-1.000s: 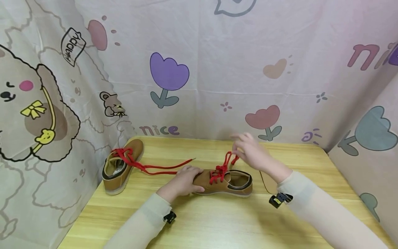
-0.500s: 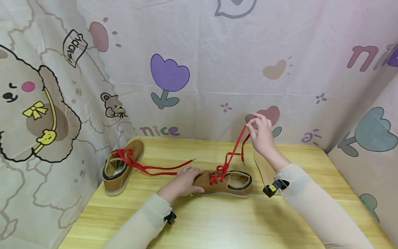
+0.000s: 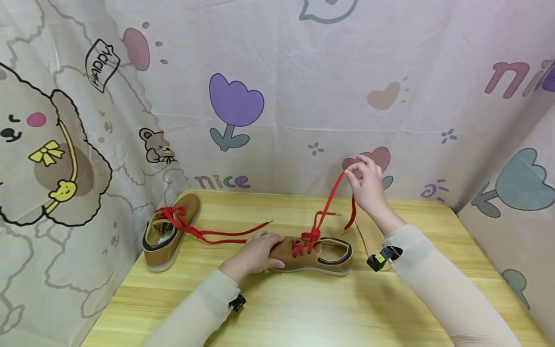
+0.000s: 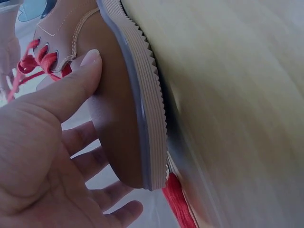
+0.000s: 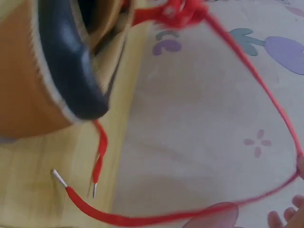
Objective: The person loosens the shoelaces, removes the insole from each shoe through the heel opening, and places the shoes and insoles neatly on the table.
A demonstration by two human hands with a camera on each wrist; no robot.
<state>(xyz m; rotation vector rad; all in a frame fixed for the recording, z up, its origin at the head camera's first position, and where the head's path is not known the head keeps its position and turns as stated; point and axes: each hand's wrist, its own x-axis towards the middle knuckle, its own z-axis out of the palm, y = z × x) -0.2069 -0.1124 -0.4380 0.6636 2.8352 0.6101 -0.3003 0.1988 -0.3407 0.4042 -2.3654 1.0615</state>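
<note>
My left hand [image 3: 259, 253] rests on the toe of a brown low shoe [image 3: 289, 249], whose heel points right. In the left wrist view the thumb presses one side of the toe [image 4: 114, 114], with the fingers around the far side. Up and right of the shoe, my right hand [image 3: 367, 185] pinches a red shoelace [image 3: 333, 195] between thumb and fingertips. The lace slants up from the knotted lacing [image 3: 309, 236], and its tipped end hangs below the hand. In the right wrist view a second lace end [image 5: 98, 164] hangs behind the shoe's heel [image 5: 28, 76].
At the table's left stands a matching brown shoe [image 3: 151, 260], its long red laces [image 3: 225, 233] trailing right to my left hand. A tan insole [image 3: 368, 233] lies partly beneath my right forearm. Printed cloth [image 3: 295, 96] hangs behind the wooden table [image 3: 312, 308].
My right hand rises from over the lacing, moving up and right, and draws the red shoelace into a taut line. The left hand keeps its place on the toe.
</note>
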